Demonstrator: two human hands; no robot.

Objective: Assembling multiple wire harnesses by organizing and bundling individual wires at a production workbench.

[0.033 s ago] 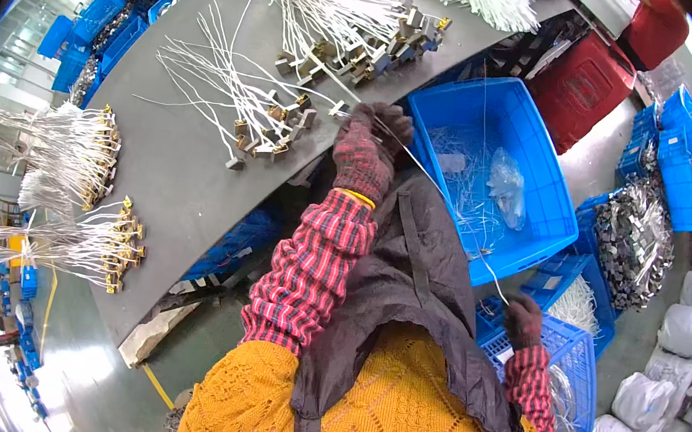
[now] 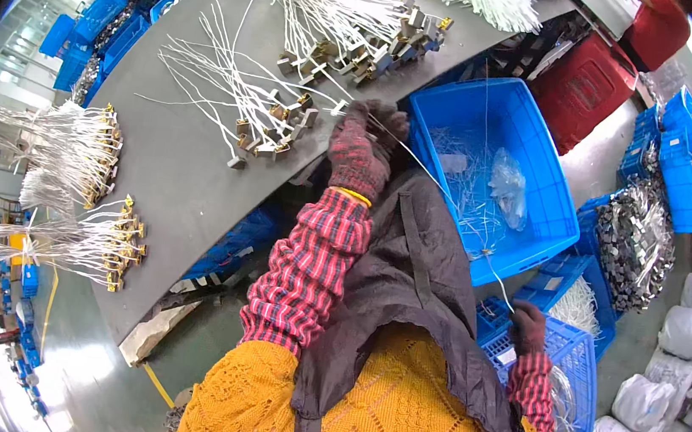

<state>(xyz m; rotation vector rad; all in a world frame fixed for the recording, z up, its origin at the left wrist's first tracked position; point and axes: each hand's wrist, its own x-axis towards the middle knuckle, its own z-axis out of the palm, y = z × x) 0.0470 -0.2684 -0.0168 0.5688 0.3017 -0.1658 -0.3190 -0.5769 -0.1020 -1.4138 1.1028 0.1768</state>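
Note:
My left hand [image 2: 367, 146], in a dark red knitted glove, is closed at the table's edge around a white wire [image 2: 496, 276]. From there the wire sags across the blue bin to my right hand [image 2: 528, 327], whose gloved fingers are closed on its other end, low at the right. Just left of my left hand lies a loose group of white wires [image 2: 224, 87] with small metal connectors [image 2: 275, 127] on their ends. Farther back is a bigger bundle of wires [image 2: 323, 9] with the same kind of connectors. My left fingertips are partly hidden.
The grey table [image 2: 169, 196] carries more wire bundles [image 2: 72, 151] at its left side. Right of my left hand stands a blue bin [image 2: 529, 254] with wire scraps and a clear plastic bag [image 2: 507, 187]. A red chair [image 2: 586, 90], blue crates [image 2: 552, 350] and white sacks [image 2: 683, 331] are at the right.
My right hand has shifted slightly right and down with the wire end. My left hand has moved a little to the left, still gripping the wire.

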